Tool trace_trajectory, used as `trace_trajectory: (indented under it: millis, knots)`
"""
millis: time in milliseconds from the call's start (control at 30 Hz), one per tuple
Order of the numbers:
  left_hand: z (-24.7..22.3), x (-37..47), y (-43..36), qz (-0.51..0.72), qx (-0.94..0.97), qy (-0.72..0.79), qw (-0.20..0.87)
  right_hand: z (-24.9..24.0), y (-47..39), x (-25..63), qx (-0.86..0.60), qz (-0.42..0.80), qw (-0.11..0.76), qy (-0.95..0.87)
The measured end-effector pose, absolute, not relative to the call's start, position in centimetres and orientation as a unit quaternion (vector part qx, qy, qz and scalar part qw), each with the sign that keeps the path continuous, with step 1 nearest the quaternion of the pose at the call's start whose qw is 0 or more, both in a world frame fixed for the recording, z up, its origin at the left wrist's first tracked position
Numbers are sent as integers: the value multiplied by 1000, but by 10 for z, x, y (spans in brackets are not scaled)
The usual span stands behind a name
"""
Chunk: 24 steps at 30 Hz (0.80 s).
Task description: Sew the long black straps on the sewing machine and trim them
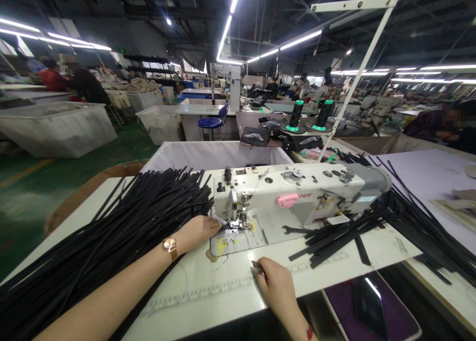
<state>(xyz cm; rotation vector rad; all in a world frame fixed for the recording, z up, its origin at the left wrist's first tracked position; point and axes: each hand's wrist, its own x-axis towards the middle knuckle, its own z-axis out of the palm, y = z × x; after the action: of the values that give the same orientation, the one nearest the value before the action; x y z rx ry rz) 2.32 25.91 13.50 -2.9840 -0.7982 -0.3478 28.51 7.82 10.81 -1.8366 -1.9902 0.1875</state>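
A white sewing machine (267, 182) stands on the pale table (238, 291). My left hand (199, 233), with a watch at its wrist, reaches to the left of the needle area, its fingers together by a small greyish piece (220, 221); what they grip is hidden. Near the table's front, right of the metal plate (238, 242), my right hand (274, 281) is closed around a small, dark pointed tool (254, 265). Long black strips (111, 227) lie in a big pile under and beside my left arm.
More black strips (334, 237) lie right of the machine, near a wrench (297, 229). A phone (370, 306) rests on a purple surface below the table's edge. Two thread cones and a pole rise behind. Several people are farther off.
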Motion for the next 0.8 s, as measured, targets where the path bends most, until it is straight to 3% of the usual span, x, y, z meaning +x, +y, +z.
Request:
trace_trajectory:
  millis: [533,800]
  knots:
    - [139,67,198,-8,-929,-370,19,112,78,286,-659,75,224,-714]
    - [143,89,180,-17,-905,-425,16,112,78,286,-661,112,229,-706]
